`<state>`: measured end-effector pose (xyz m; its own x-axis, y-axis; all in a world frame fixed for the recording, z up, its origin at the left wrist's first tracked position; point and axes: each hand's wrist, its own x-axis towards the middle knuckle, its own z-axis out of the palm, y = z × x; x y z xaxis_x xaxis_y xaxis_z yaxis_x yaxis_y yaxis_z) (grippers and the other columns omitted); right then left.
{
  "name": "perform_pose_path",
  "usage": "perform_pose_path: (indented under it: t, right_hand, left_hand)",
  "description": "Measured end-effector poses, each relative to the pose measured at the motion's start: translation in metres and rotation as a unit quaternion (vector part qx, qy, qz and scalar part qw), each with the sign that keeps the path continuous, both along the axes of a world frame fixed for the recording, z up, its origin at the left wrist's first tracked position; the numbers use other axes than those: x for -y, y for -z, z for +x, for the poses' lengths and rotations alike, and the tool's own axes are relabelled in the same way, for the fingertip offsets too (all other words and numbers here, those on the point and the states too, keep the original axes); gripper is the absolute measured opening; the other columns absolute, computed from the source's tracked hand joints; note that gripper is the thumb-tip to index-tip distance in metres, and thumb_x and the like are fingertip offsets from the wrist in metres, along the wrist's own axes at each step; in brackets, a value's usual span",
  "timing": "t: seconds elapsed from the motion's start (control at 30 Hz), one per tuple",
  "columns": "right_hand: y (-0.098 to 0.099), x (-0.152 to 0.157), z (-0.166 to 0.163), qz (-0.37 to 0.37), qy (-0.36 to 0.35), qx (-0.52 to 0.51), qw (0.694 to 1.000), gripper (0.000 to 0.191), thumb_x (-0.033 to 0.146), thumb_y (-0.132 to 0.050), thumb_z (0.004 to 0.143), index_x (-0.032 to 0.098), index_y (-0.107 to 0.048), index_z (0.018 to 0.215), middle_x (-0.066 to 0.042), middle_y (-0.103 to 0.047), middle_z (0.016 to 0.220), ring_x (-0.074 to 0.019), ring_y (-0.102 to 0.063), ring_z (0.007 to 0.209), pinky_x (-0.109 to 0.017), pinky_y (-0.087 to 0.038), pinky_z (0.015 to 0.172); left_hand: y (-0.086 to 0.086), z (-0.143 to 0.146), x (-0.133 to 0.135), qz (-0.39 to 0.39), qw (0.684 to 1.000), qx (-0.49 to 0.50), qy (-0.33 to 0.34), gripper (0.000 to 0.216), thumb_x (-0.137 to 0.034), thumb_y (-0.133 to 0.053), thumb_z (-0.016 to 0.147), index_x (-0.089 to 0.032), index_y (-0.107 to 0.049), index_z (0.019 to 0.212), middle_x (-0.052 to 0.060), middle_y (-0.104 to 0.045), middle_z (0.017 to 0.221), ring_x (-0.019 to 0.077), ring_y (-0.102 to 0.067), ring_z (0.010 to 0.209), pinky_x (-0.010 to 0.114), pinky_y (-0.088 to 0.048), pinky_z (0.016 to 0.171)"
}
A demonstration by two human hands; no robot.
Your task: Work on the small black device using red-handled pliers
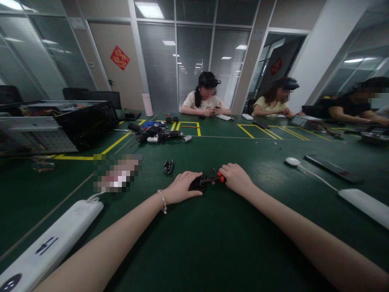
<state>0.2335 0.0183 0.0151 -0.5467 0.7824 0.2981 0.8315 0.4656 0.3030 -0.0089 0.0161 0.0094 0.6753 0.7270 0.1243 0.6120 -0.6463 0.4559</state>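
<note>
My left hand [184, 187] is closed on a small black part [197, 183], pressing it against the green table [231, 243]. Red-handled pliers [214, 178] are gripped in my right hand [236, 177], and their dark jaws point left and meet the black part. Whether the jaws are clamped on it is too small to tell. Small dark bits [213, 170] lie just beyond the pliers. Behind my left hand sits another small black piece with metal on it [168, 166].
On the left are a white power strip [60, 235] and an opened computer case [85, 125]. A pile of black tools and parts [154, 134] lies farther back. At right are a white mouse [293, 162], a black phone-like slab [331, 168] and a white strip [367, 202]. Several people sit beyond.
</note>
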Motion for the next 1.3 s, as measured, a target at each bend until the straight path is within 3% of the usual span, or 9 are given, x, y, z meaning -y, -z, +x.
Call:
perform_pose_path:
  t: [0.97,1.3]
  right_hand:
    - [-0.0013,-0.0042,0.0008,-0.034,-0.004,-0.021,0.999,0.021,0.006,-0.045,0.07,0.015,-0.058,0.085,-0.006,-0.06,0.084,-0.0159,-0.049,0.073,-0.027,-0.035,0.065]
    - [0.0,0.0004,-0.0002,-0.003,0.007,-0.018,1.0,0.019,0.007,-0.044,0.072,0.013,-0.057,0.084,-0.007,-0.059,0.084,-0.017,-0.048,0.075,-0.028,-0.032,0.067]
  left_hand:
    - [0.0021,-0.0015,-0.005,-0.025,0.999,0.029,0.009,0.064,-0.045,-0.06,0.072,-0.029,-0.032,0.128,0.005,-0.042,0.128,0.0261,-0.037,0.116,0.042,-0.032,0.093]
    - [0.0014,-0.0004,-0.0042,-0.017,0.999,0.03,0.004,0.064,-0.046,-0.06,0.071,-0.028,-0.034,0.127,0.005,-0.043,0.128,0.0254,-0.037,0.116,0.042,-0.031,0.094]
